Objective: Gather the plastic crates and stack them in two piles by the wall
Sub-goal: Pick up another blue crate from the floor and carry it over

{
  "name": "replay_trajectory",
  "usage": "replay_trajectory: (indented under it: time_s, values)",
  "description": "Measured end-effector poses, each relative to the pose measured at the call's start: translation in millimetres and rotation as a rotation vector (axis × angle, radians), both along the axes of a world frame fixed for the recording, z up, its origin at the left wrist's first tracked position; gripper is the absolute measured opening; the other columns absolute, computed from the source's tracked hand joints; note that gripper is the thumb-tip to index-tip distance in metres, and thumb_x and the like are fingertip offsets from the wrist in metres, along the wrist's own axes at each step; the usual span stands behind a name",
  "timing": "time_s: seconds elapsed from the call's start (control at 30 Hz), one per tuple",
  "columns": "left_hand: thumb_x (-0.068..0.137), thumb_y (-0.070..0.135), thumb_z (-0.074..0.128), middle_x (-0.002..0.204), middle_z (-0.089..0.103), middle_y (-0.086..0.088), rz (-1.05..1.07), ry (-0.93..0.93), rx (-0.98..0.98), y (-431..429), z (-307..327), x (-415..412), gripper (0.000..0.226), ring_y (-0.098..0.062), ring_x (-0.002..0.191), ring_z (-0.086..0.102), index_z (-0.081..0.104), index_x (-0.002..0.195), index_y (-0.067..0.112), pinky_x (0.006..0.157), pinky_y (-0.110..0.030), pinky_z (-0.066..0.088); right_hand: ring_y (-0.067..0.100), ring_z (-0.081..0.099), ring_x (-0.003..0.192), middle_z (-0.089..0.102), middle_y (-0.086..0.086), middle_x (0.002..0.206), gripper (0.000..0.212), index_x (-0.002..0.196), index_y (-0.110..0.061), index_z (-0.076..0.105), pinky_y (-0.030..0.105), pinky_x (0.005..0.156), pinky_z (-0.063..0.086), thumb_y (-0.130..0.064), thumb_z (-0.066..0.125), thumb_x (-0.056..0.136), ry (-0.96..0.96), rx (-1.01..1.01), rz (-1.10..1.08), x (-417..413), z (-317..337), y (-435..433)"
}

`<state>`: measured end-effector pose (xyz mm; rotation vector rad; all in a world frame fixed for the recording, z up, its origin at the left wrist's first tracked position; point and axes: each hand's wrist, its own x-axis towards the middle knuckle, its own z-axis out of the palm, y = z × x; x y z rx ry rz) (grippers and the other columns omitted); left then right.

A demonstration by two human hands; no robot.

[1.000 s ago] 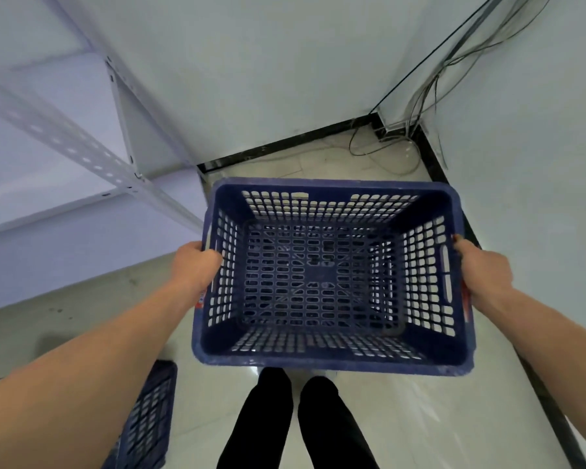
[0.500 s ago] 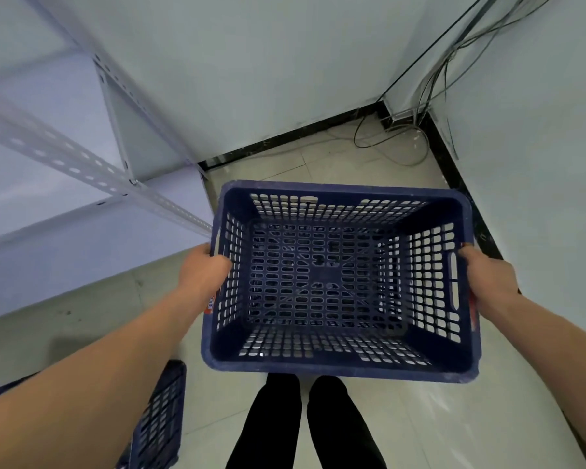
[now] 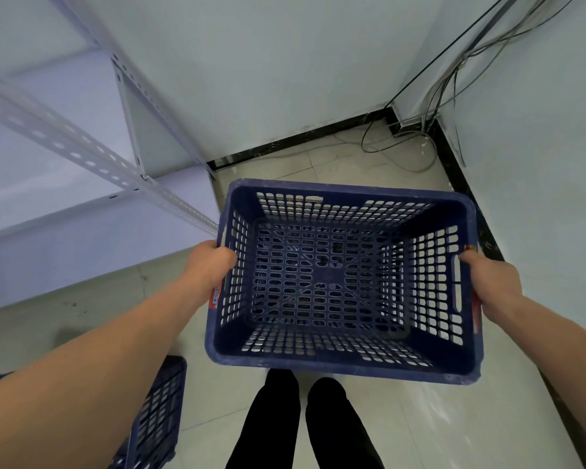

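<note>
The fingers of the left hand (image 3: 210, 265) and right hand (image 3: 491, 282) curl out of sight at the side walls of the blue crate (image 3: 335, 367). Its red label (image 3: 215, 296) is half covered, the print too small to read. The floor crate (image 3: 159, 411) is cut by the bottom edge and overlapped by the left forearm. The 2 legs (image 3: 274, 428) vanish under the blue crate and off the bottom edge. The rack (image 3: 82, 154) and cables (image 3: 454, 79) run off the frame.

Left side of crate (image 3: 344, 367): red sticker (image 3: 215, 294) w/ white print, too blurry to read. No other text.
</note>
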<state>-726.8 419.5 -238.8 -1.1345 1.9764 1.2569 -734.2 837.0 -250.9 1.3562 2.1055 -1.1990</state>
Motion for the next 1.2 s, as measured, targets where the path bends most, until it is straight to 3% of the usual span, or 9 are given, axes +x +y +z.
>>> replay_trajectory:
  time_s: [0.17,0.53,0.7,0.77,0.83,0.9,1.0,1.1,1.2]
  values:
    - [0.079,-0.003,0.050,0.091,0.071,-0.015,0.059,0.008,-0.005,0,-1,0,0.021,-0.032,0.083,0.068,0.063,0.091,0.008,0.077,-0.042,0.057,0.035,0.073,0.083,0.075,0.012,0.092,0.031,0.089,-0.013,0.067,0.053,0.089,0.060,-0.041,0.072,0.078,-0.015,0.020,0.020,3,-5,2]
    - [0.083,0.001,0.053,0.095,0.072,-0.009,-0.037,-0.014,0.003,2,9,3,0.022,-0.028,0.086,0.068,0.061,0.092,0.019,0.064,-0.032,0.047,0.037,0.072,0.082,0.075,0.016,0.094,0.038,0.101,-0.007,0.071,0.051,0.088,0.060,-0.040,0.071,0.083,-0.085,0.100,0.158,2,-14,6]
    - [0.081,0.003,0.056,0.098,0.072,-0.008,-0.095,0.012,-0.029,4,23,0,0.026,-0.029,0.091,0.069,0.061,0.100,0.019,0.087,-0.048,0.057,0.031,0.069,0.083,0.072,0.010,0.099,0.035,0.117,-0.013,0.065,0.044,0.084,0.058,-0.035,0.066,0.089,-0.053,0.151,0.333,-7,-5,-3]
    - [0.083,0.001,0.056,0.097,0.069,-0.005,-0.087,0.029,-0.032,7,33,0,0.037,-0.025,0.088,0.068,0.060,0.118,0.012,0.082,-0.042,0.056,0.029,0.067,0.087,0.071,0.008,0.104,0.031,0.116,-0.019,0.061,0.044,0.084,0.056,-0.035,0.064,0.089,-0.012,0.185,0.424,-13,4,-11]
    - [0.086,-0.001,0.056,0.097,0.063,0.001,-0.075,0.037,-0.036,9,43,2,0.051,-0.015,0.083,0.061,0.051,0.136,0.007,0.077,-0.035,0.048,0.033,0.065,0.098,0.070,0.013,0.117,0.037,0.124,-0.020,0.060,0.044,0.089,0.053,-0.035,0.062,0.091,-0.005,0.217,0.527,-19,14,-19]
    - [0.089,-0.003,0.055,0.112,0.059,-0.004,-0.058,0.039,-0.029,9,55,8,0.059,-0.013,0.084,0.053,0.043,0.145,0.006,0.082,-0.035,0.040,0.038,0.057,0.125,0.058,0.018,0.144,0.059,0.148,-0.013,0.049,0.045,0.102,0.045,-0.035,0.062,0.095,-0.007,0.245,0.605,-24,24,-27]
    - [0.089,-0.003,0.057,0.141,0.053,-0.013,-0.033,0.040,-0.038,4,69,21,0.063,-0.024,0.110,0.051,0.041,0.149,0.006,0.089,-0.036,0.038,0.037,0.046,0.141,0.046,0.018,0.157,0.072,0.158,-0.006,0.037,0.041,0.109,0.040,-0.031,0.062,0.096,0.012,0.240,0.656,-30,41,-38]
    - [0.087,-0.003,0.058,0.148,0.048,-0.012,-0.009,0.034,-0.060,-2,83,38,0.064,-0.030,0.133,0.045,0.043,0.148,0.007,0.102,-0.042,0.038,0.035,0.058,0.126,0.057,0.017,0.147,0.064,0.151,-0.009,0.048,0.036,0.092,0.046,-0.030,0.063,0.093,0.024,0.230,0.691,-35,57,-47]
    - [0.086,-0.001,0.059,0.151,0.046,-0.013,0.029,0.041,-0.057,-11,97,62,0.065,-0.031,0.137,0.043,0.044,0.148,0.009,0.107,-0.044,0.036,0.021,0.062,0.084,0.072,0.011,0.111,0.026,0.115,-0.015,0.067,0.029,0.063,0.041,-0.026,0.063,0.091,0.082,0.226,0.750,-37,74,-61]
